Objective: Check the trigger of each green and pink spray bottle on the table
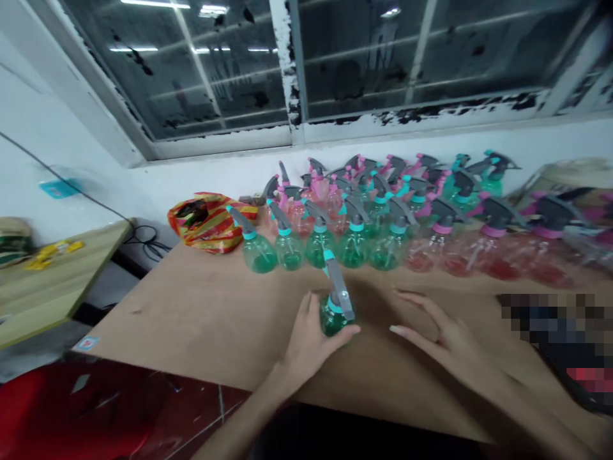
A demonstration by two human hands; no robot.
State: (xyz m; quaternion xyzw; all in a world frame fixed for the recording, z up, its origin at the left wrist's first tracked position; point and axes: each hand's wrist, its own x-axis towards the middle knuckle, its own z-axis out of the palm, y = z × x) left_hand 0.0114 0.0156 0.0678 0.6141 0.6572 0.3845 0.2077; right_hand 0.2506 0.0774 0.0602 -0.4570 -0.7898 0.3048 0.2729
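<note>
one left hand [309,340] is curled around the body of a green spray bottle [338,295], on or just above the worktop [230,319], near side of the bottle row [290,250]. its thin clear plastic should be light, smooth and perhaps slippery, denting if squeezed, so the rounded body or turquoise collar [332,305] looks the surest hold. farther right, the right hand [453,342] is empty, thumb and fingers wide apart.
</note>
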